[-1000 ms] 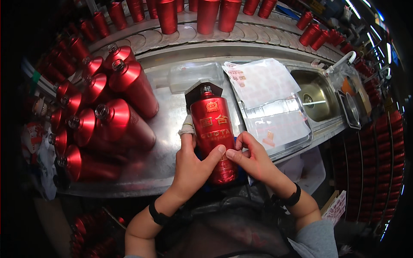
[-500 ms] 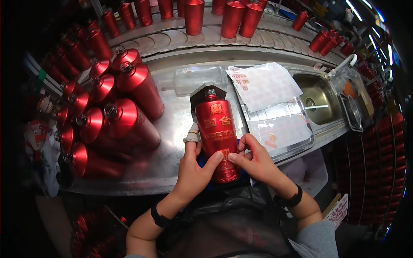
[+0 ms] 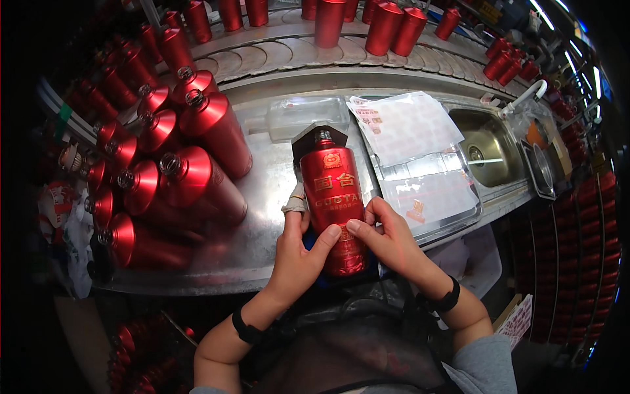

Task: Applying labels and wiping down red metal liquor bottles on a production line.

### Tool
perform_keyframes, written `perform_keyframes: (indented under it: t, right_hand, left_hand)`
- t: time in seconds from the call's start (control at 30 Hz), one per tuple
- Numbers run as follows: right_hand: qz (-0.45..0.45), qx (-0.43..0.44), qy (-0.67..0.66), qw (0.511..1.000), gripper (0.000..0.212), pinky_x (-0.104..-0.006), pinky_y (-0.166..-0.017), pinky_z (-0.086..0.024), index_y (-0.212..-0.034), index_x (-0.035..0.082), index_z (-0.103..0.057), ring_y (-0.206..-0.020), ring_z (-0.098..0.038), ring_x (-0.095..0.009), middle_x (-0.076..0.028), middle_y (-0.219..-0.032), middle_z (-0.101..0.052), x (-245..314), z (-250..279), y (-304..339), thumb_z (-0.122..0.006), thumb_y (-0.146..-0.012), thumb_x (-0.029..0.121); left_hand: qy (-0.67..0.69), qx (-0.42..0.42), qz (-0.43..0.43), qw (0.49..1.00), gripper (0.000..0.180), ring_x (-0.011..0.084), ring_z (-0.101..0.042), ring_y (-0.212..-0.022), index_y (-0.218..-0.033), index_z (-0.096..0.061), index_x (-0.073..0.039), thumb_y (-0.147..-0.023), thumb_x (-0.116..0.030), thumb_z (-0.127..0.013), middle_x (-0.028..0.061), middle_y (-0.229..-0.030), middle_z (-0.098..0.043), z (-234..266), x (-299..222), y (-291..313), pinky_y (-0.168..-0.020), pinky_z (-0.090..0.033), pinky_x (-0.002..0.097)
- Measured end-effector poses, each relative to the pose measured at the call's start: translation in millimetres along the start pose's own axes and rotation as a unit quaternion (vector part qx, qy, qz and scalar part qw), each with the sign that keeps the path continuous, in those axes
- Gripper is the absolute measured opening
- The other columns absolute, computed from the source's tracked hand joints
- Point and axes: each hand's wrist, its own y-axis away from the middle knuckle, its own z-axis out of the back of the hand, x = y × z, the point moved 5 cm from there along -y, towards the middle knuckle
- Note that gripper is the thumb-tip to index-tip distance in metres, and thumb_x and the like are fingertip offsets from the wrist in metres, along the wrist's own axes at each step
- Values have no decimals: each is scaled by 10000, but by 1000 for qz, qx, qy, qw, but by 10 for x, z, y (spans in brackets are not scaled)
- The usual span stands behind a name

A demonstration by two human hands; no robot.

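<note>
A red metallic bottle point(image 3: 333, 176) with gold lettering lies on its back in front of me, its neck pointing away. Behind its neck shows a dark angular support point(image 3: 303, 140). My left hand point(image 3: 292, 257) grips the lower left side of the bottle, thumb pressed on the front; one finger wears a pale wrap point(image 3: 294, 199). From the right, my right hand point(image 3: 394, 244) curls its fingers at the bottle's side, and its thumb presses on the front. The two thumb tips nearly meet over a small gold emblem, which they partly cover.
Many red bottles point(image 3: 213, 134) crowd the left of the metal table point(image 3: 262, 197). Sticker sheets point(image 3: 410, 134) lie right of my bottle, before a sink point(image 3: 482, 151). A clear plastic box point(image 3: 308, 117) sits behind. Beyond runs a slatted conveyor point(image 3: 289, 58) carrying bottles.
Bottles on the conveyor have moved to the right. Both my thumbs stay pressed on the bottle's front, slightly higher in the picture. The view has shifted a little.
</note>
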Motion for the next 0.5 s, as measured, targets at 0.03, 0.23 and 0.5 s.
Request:
perform_keyframes:
  t: [0.03,0.23,0.5]
  right_hand:
    - [8,8,4,1000,292,-173,-547,-351,-867,71,-435,-666,-416,5,37,-802,-429,-8,2,-9,-689,-899,212]
    - [15,44,-38,998,346,-155,-543,-340,-937,77,-440,-640,-401,16,35,-823,-439,-11,10,92,-738,-857,233]
    - [40,18,-14,999,365,-152,-547,-331,-934,91,-433,-647,-389,18,52,-823,-437,31,54,58,-755,-837,233]
  left_hand:
    - [0,1,1,1000,747,254,-427,-1334,-1486,-173,25,-922,-122,-640,207,-1421,-422,16,6,1,-1079,-356,344]
    - [-61,3,-22,998,799,279,-408,-1357,-1485,-174,24,-894,-160,-679,224,-1422,-420,23,-14,59,-1105,-326,367]
    - [-93,21,-20,995,839,234,-481,-1268,-1517,-107,18,-897,-122,-655,197,-1380,-455,-1,6,-7,-1066,-371,350]
